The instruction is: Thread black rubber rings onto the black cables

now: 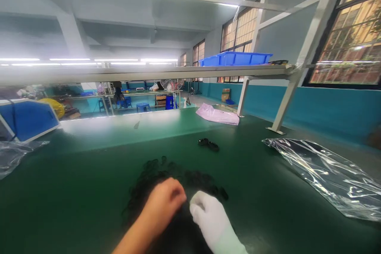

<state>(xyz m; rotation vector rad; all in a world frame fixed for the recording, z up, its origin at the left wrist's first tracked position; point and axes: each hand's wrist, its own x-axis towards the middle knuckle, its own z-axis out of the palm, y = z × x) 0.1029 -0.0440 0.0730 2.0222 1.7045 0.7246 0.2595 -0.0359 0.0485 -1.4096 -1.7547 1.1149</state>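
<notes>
A spread of black curly hair (160,168) lies on the green tabletop (89,190) right in front of me. My left hand (168,198), bare, is over the middle of it with thumb and fingers pinched together. Close beside it on the right is my right hand (206,214) in a white glove, its fingertips also closed in a pinch. The two hands face each other with a narrow gap between them. Whatever is between the fingertips is too fine or too hidden to make out. Beyond the hair rests a small black object with two rounded parts (208,144).
Clear plastic sheeting (324,174) lies at the right, and another piece of plastic (18,154) at the left near a blue panel (26,119). A pink plastic bag (218,114) sits at the far edge. Overhead, a shelf (149,73) carries a blue tray (238,59).
</notes>
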